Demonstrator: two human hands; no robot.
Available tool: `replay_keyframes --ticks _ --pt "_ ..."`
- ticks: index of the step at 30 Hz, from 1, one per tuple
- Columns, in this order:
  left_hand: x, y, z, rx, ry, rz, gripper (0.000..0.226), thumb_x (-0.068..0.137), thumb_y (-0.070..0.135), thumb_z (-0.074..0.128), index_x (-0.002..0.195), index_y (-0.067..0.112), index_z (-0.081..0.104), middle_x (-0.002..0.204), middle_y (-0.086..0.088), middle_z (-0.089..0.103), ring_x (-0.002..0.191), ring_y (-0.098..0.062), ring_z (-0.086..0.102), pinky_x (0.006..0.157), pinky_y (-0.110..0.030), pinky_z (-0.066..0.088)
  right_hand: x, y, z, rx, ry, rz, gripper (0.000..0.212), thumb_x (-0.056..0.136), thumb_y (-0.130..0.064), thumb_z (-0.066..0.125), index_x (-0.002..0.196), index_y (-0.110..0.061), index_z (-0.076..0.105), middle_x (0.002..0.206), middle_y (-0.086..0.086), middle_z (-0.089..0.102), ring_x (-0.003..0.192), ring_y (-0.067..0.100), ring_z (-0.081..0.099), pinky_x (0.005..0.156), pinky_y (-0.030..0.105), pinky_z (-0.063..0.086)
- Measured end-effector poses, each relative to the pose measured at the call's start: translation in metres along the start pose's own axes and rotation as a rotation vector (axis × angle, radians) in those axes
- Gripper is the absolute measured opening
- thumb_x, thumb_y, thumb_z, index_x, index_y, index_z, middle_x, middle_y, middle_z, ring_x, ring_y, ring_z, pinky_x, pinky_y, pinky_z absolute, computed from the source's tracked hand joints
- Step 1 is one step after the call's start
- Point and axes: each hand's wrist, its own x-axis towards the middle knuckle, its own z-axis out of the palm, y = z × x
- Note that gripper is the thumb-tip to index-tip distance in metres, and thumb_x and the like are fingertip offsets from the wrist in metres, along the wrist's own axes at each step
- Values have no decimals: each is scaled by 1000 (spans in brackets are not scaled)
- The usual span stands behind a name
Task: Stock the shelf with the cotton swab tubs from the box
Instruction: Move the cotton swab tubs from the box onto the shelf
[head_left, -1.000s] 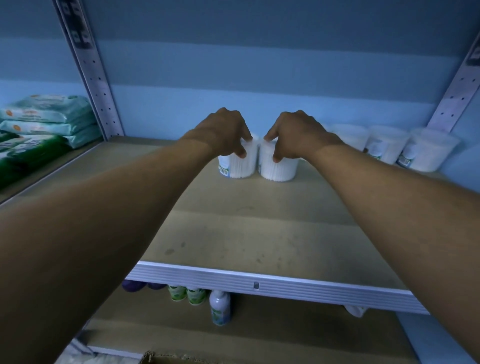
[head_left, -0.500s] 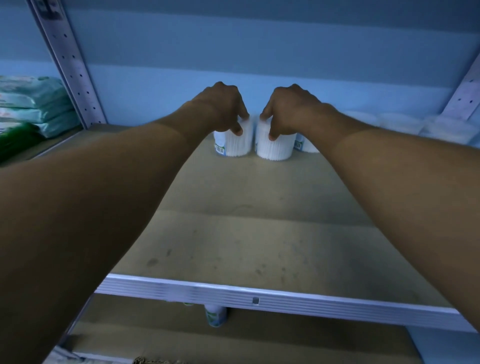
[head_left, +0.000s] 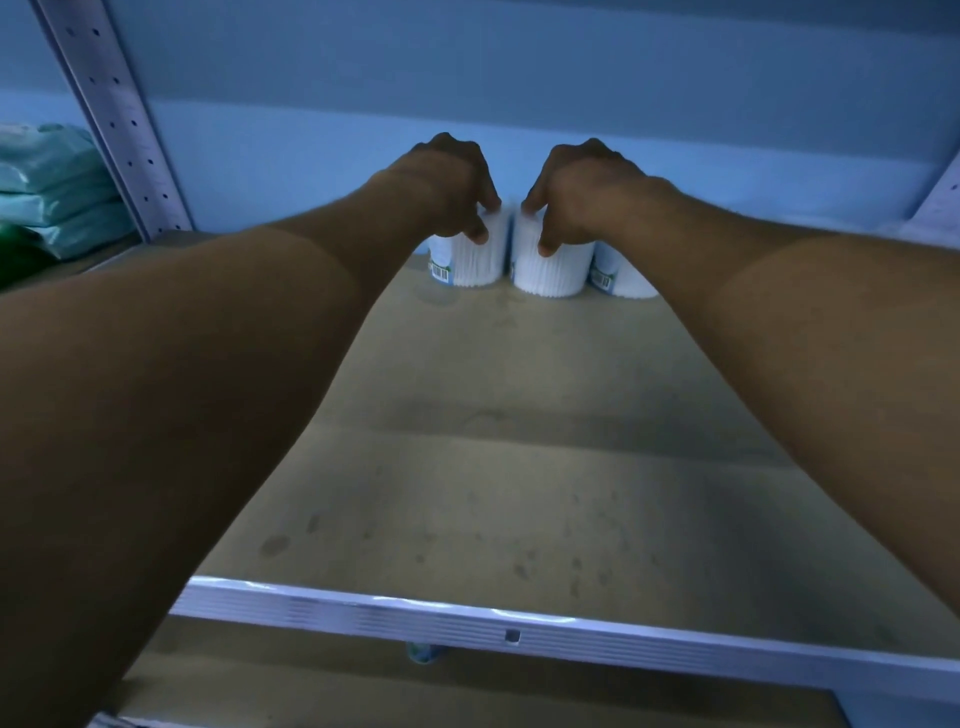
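Since half a sec ago both arms have pushed a bit deeper into the bay and the two tubs have slid back w/ them, now sitting close to the pale blue back panel (head_left: 519, 93); a third tub that was mostly hidden behind the right wrist now shows at its side; the left hand (head_left: 452, 182) is curled from above over the left white ribbed round plastic cotton swab tub w/ a barcode label (head_left: 470, 260), fingers draped down its front, thumb side hidden; the right hand (head_left: 576, 192) is clamped the same way on the right white ribbed round plastic tub (head_left: 550, 273); both tubs stand upright on the tan fibreboard shelf (head_left: 519, 493), nearly touching each other, and the right one sits just beside the third white labelled tub (head_left: 618, 278); box not in view here; step in hand looks like seating the pair at the back of the row; to do it well: keep bases flat on the board and slide, don't tilt, since a top grip tips a light tub easily; bring the right tub flush to its neighbour w/o shoving it; line fronts up evenly; the left tub's barcode faces out, prob. worth turning so the label front shows; let go straight up so fingers don't drag them fwd; stacked teal soft packs (head_left: 52, 192) past the white perforated metal upright (head_left: 119, 124) are well apart, no issue.
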Motion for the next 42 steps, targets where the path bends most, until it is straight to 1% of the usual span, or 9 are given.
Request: replay_keyframes --ticks 11,17,20,22,25,33,35,38,42 --pt "3 -2 0 17 -3 -13 48 84 31 78 130 24 66 135 -1 60 124 -26 52 99 -35 44 6 -2 1 0 -4 27 66 75 -26 88 135 -19 60 133 10 58 117 33 59 96 43 53" --pt "3 -2 1 50 -1 10 49 86 32 74 134 25 63 139 -3 56 129 -26 47 105 -36 40 8 -1 3 12 -5 34 62 78 -22 85 135 -18 59 135 11 56 118 33 59 94 40 52" --pt "3 -2 0 37 -68 -2 50 89 37 70 137 29 58 144 -2 51 133 -25 43 108 -36 38 2 -1 4 42 -42 33 58 82 -19 78 136 -17 54 139 11 49 121 32 56 93 38 51" --pt "0 -1 -3 22 -132 -32 61 89 43 67 145 30 48 151 -1 44 138 -25 40 110 -38 36 -4 -3 4 91 -63 27 69 83 -23 78 144 -18 44 145 12 37 127 34 50 101 43 48" --pt "-11 -2 -14 -19 -119 -62 74 87 46 68 152 29 37 157 0 35 144 -23 33 114 -40 32 -14 -4 0 164 -6 -10 75 85 -30 74 149 -20 36 148 11 30 133 33 43 105 45 44" --pt "-66 -8 -52 -14 -133 -59 69 82 53 69 145 33 47 154 5 42 142 -20 37 115 -39 32 -72 -4 -14 144 -24 -68 76 84 -55 68 147 -24 39 147 10 34 132 35 44 103 48 45" --pt "-91 -5 -59 -32 -127 -30 61 84 52 67 141 33 52 146 7 51 136 -18 44 112 -37 37 -97 -9 -13 151 -24 -79 72 86 -56 64 145 -23 41 147 9 34 132 34 43 102 47 45" --pt "-136 4 -70 -56 -70 16 41 88 48 63 126 33 63 120 11 66 117 -15 55 102 -34 45 -141 -25 -11 157 17 -68 65 90 -51 59 145 -23 40 148 6 32 137 32 37 102 44 42" --pt "-194 18 -72 -88 27 82 39 83 48 59 117 31 69 105 10 72 102 -15 62 92 -35 51 -202 -47 -7 266 98 -123 65 92 -53 59 147 -24 41 153 7 32 143 28 32 108 42 38"
